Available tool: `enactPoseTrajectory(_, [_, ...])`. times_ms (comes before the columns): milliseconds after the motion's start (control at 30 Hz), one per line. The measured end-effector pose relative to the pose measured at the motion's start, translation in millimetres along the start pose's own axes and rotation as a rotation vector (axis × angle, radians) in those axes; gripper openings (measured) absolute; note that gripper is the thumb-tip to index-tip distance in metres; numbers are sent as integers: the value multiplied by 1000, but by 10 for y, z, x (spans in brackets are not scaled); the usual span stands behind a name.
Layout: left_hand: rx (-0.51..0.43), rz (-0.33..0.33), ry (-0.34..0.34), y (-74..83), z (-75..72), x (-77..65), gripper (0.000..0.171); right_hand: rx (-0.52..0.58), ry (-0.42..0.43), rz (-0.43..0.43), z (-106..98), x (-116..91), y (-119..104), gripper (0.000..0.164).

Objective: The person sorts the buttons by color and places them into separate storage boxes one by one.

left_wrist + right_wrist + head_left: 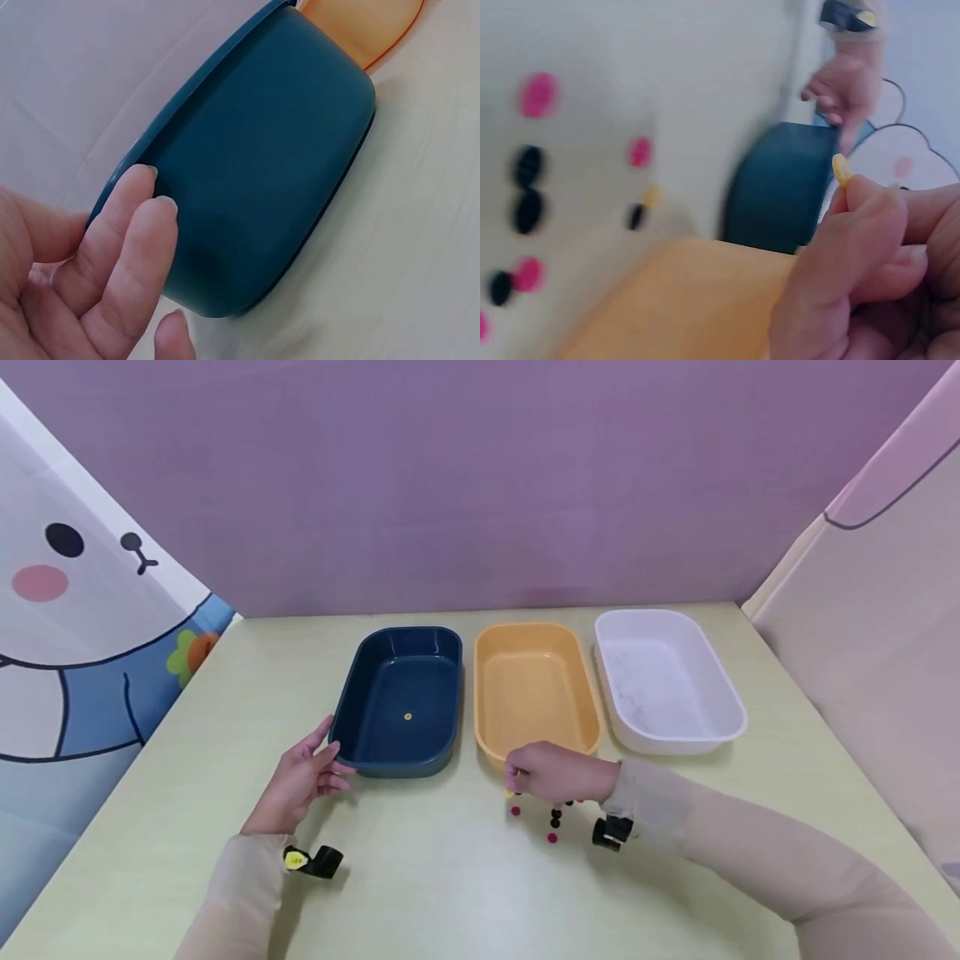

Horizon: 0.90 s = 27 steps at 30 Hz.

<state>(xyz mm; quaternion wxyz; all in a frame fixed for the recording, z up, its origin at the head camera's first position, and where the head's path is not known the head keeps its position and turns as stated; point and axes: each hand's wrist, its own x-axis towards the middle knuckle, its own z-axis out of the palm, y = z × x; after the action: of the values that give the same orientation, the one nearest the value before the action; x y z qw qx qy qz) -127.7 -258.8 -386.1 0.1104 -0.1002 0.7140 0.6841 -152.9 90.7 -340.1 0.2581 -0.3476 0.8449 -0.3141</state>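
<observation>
My left hand (303,777) holds the near left corner of a dark blue tray (396,770), thumb at the rim and fingers against the outer wall in the left wrist view. One small yellow disc (408,717) lies on that tray's floor. Over the near edge of the orange-yellow tray (536,631) is my right hand (558,772). Between its thumb and finger it pinches another small yellow disc (841,170), seen clearly only in the right wrist view. Below that hand, pink discs (552,837) and black discs (556,823) are scattered on the table, partly hidden by it.
A white tray (678,745) stands at the right of the row, beside the orange-yellow one. A loose yellow disc (652,196) lies on the table by a black one. Purple cloth (480,485) hangs behind the pale table (450,877), with printed cloth at both sides.
</observation>
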Motion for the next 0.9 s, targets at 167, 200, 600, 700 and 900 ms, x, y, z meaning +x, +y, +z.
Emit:
enactPoseTrajectory(167, [19, -23, 15, 0, 1, -14, 60, 106, 55, 88, -212, 141, -212, 13])
enactPoseTrajectory(200, [24, -23, 17, 2, 1, -16, 59, 109, 75, 94, -264, 183, -246, 13])
enactPoseTrajectory(600, [59, -23, 33, 29, 0, -4, 58, -10, 126, 92, -493, 1010, -396, 18])
enactPoseTrajectory(700, [60, -32, 36, 19, 3, -5, 57, -48, 96, 79, -476, 1195, -452, 21])
enactPoseTrajectory(900, [87, -34, 83, 29, 32, -4, 57, -86, 53, 78, -455, 1510, -553, 29])
